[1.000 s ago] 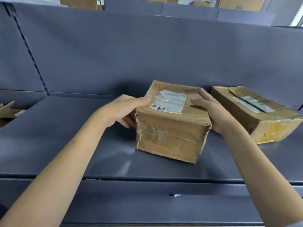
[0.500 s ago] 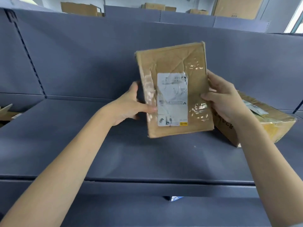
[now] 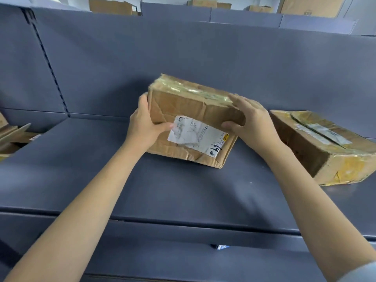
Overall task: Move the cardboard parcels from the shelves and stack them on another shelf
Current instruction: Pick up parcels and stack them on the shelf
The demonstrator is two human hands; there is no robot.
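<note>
Your grey shelf (image 3: pixel 183 190): a flat deck spanning the frame from left to right, backed by a grey upright panel (image 3: pixel 183 58) with a slotted rail at the upper left.

On the deck you have:
- One taped cardboard parcel (image 3: pixel 195 110), centre frame, tilted, its lower edge on the deck, white label (image 3: pixel 198 135) facing you.
- One larger cardboard parcel (image 3: pixel 317 147), right of frame, lying flat, yellowed tape on its near end, apart from the first.
- Flattened cardboard pieces (image 3: pixel 12 137), far left edge, on the neighbouring bay.

Along the top of the frame, beyond the panel, you have more brown boxes (image 3: pixel 109 7).
</note>
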